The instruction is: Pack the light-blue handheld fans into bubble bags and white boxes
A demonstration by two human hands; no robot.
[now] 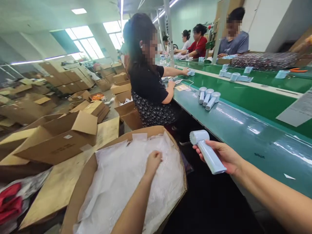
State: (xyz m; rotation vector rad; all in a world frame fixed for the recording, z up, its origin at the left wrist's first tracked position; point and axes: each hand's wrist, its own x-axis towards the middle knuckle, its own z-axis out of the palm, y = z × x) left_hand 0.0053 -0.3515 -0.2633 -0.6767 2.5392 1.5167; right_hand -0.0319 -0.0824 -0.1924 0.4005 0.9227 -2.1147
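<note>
In my right hand [223, 154] is a light-blue handheld device [211, 156] shaped like a small hair dryer, with a round drum head and a straight handle. My fingers wrap its handle from the right, and it is held above the floor beside the bench edge. My left hand [154, 161] reaches over a carton [80, 191] filled with thin white plastic wrapping [119, 175]. Its fingers are curled closed against the wrapping; whether they pinch a piece of it I cannot make out.
A green bench [243, 130] runs along the right, with several similar devices [208, 97] on it. A co-worker in black [148, 74] sits just ahead, one arm on the bench. Open cartons [58, 139] crowd the left. More people work across the bench, near an orange-handled tool [298, 70].
</note>
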